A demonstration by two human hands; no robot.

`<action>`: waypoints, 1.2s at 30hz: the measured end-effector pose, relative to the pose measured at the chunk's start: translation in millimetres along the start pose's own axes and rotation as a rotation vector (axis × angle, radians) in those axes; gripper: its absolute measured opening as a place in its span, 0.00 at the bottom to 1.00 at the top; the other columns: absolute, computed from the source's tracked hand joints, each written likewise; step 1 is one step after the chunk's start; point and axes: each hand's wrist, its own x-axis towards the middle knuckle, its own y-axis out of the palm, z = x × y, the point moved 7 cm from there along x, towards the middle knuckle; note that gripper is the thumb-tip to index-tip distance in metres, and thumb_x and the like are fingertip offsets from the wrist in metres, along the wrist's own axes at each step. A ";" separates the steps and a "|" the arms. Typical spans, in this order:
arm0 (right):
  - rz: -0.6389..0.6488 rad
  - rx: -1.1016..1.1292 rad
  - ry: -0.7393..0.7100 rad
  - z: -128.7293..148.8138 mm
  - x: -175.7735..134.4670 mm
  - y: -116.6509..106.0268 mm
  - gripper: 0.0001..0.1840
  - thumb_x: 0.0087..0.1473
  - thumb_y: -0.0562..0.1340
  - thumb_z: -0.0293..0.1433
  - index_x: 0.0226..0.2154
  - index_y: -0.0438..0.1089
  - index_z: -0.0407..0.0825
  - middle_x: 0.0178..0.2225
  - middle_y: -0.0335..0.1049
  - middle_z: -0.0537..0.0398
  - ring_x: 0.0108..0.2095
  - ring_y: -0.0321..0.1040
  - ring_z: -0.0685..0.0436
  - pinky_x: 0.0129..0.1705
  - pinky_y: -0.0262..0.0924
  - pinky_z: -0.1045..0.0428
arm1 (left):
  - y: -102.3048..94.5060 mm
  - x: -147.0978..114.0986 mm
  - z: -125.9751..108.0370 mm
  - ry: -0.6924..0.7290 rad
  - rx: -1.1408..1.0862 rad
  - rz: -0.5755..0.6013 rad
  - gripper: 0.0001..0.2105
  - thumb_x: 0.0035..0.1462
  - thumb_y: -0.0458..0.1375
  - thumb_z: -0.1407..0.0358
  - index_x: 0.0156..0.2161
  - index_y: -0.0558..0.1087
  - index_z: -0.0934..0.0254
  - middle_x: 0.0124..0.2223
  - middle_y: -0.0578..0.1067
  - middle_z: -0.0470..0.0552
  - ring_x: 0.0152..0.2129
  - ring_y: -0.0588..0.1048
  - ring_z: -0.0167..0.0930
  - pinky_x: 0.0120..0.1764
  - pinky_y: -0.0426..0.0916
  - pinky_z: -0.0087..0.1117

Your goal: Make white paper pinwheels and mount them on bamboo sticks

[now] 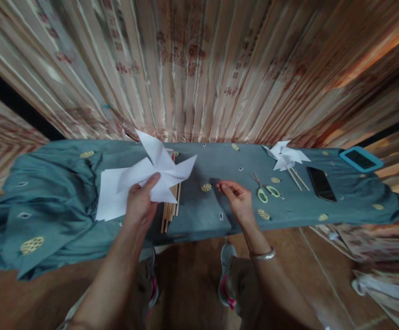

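Observation:
A white paper pinwheel (165, 172) with pointed blades is gripped in my left hand (142, 199), the thumb pressed on its lower part. Just beneath it lie a stack of white paper (112, 195) and a bundle of wooden sticks (170, 213), both partly covered by the pinwheel. My right hand (237, 198) is raised over the cloth with thumb and fingertips pinched together; anything between them is too small to make out. To its right rest scissors (263, 195) with light green handles, the blades slightly apart.
Pinwheels on sticks (285, 158) lie at the back right. Beside them are a black phone (322, 184) and a blue-framed tablet (361, 159). A green patterned cloth (199, 220) covers the narrow table, bunched at the left. A pleated curtain (185, 68) hangs behind.

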 end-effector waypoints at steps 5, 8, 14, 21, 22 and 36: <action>0.197 -0.261 -0.085 -4.9 -14.6 38.8 0.10 0.52 0.61 0.36 0.32 0.76 0.51 0.34 0.79 0.54 0.36 0.74 0.44 0.43 0.65 0.50 | -28.3 12.9 -40.7 0.121 -0.041 -0.105 0.11 0.40 0.66 0.75 0.33 0.76 0.66 0.33 0.81 0.50 0.28 0.79 0.30 0.35 0.75 0.28; 0.272 -0.380 -0.137 -9.4 -24.4 60.9 0.10 0.53 0.59 0.34 0.33 0.76 0.51 0.35 0.78 0.53 0.37 0.73 0.44 0.42 0.65 0.50 | -43.5 15.7 -50.1 0.115 -0.030 -0.155 0.10 0.41 0.65 0.75 0.32 0.76 0.65 0.32 0.81 0.49 0.27 0.79 0.31 0.35 0.76 0.29; 0.299 -0.467 -0.127 -18.0 -31.2 94.4 0.12 0.53 0.58 0.33 0.36 0.76 0.49 0.34 0.78 0.52 0.33 0.72 0.45 0.39 0.65 0.51 | -62.7 17.6 -62.3 0.122 -0.034 -0.204 0.09 0.41 0.64 0.76 0.32 0.76 0.65 0.33 0.81 0.51 0.29 0.79 0.33 0.36 0.76 0.31; 0.319 -0.625 -0.171 -11.6 -5.7 122.5 0.13 0.55 0.57 0.31 0.39 0.75 0.46 0.34 0.78 0.52 0.33 0.74 0.46 0.36 0.66 0.53 | -72.8 16.1 -70.3 0.103 -0.077 -0.186 0.09 0.40 0.65 0.76 0.31 0.76 0.65 0.33 0.80 0.51 0.31 0.79 0.35 0.35 0.76 0.31; 0.325 -0.654 -0.179 -9.4 0.4 126.5 0.13 0.56 0.56 0.31 0.38 0.75 0.46 0.34 0.78 0.52 0.33 0.74 0.46 0.36 0.66 0.54 | -73.0 16.1 -70.9 0.101 -0.090 -0.185 0.10 0.40 0.65 0.76 0.31 0.76 0.65 0.32 0.80 0.50 0.31 0.79 0.34 0.35 0.76 0.31; 0.638 -1.244 -0.446 31.1 72.1 220.9 0.14 0.58 0.54 0.25 0.38 0.75 0.44 0.41 0.76 0.40 0.46 0.70 0.39 0.47 0.61 0.50 | -71.7 12.9 -73.8 0.060 -0.078 -0.203 0.07 0.40 0.63 0.74 0.29 0.75 0.64 0.31 0.80 0.52 0.36 0.79 0.39 0.35 0.76 0.33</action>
